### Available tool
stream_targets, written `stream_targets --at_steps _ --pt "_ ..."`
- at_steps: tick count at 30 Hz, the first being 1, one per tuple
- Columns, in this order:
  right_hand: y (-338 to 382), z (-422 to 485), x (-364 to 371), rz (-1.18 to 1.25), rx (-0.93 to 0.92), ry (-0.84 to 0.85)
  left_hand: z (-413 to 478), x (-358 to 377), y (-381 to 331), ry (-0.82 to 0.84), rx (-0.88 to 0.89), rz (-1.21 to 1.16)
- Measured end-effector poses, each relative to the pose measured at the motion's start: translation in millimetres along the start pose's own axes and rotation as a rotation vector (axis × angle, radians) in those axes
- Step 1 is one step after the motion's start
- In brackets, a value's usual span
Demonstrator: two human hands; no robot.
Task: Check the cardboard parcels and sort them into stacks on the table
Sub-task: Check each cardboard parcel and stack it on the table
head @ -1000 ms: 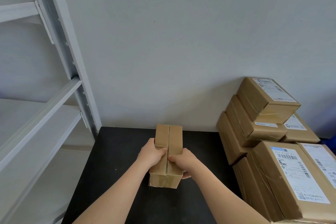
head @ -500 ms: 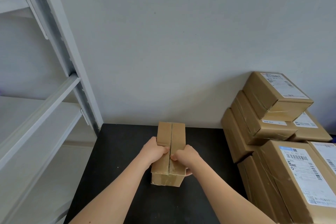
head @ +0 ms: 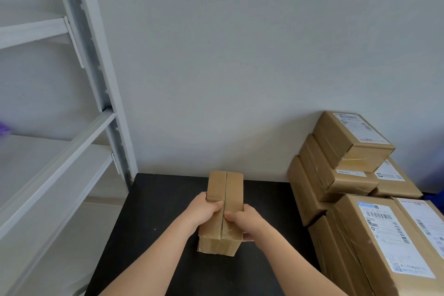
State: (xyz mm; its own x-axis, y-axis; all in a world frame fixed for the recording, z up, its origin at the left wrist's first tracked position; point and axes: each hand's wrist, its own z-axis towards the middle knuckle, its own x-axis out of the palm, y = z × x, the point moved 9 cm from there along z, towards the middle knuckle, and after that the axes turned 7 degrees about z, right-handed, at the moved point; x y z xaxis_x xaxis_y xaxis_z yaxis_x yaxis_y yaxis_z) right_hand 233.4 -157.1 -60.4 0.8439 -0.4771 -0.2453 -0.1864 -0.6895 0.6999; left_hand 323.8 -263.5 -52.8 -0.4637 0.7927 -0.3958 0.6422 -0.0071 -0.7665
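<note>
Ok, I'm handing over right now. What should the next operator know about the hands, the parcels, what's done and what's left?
Left hand: grips the small parcel, thumb on top by the seam.
Right hand: grips the same parcel from the other side.
Parcel: over the black table, seam face up, no label showing; whether it rests on the table is unclear.
Done: labelled parcels stand stacked at the right.
Left: finish checking this one, then probably add it to a stack.
</note>
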Motion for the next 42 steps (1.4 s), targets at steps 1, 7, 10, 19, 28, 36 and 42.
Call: stream_targets --at_steps 1,7,10,19,28,36,42 --pt "1.3 -2.7 0.2 0.007 -0.009 0.005 -2.0 -0.4 -0.1 0.001 -0.006 -0.013" --pt "9.1 -16.1 -3.4 0.043 -0.072 -0.008 -11.7 0.1 -5.5 0.008 0.003 -0.07" --pt "17.0 -20.4 -9.5 0.088 -0.114 -0.03 -13.7 -0.7 -12.1 0.006 0.029 -0.165" --pt "35.0 -28.9 -36.3 0.371 -0.211 -0.133 -23.2 -6.2 -34.8 -0.043 0.056 -0.507" --pt "33.0 -31.7 -54.6 0.443 -0.21 -0.259 -15.7 -14.8 -36.7 -0.199 0.053 -0.473" --pt "30.3 -19.8 -59.2 0.372 -0.103 -0.278 -1.5 -8.6 -29.2 -0.145 -0.056 -0.391" --pt "23.5 -12.3 -49.2 0.314 -0.005 -0.179 -1.6 4.5 -26.8 0.015 -0.093 -0.362"
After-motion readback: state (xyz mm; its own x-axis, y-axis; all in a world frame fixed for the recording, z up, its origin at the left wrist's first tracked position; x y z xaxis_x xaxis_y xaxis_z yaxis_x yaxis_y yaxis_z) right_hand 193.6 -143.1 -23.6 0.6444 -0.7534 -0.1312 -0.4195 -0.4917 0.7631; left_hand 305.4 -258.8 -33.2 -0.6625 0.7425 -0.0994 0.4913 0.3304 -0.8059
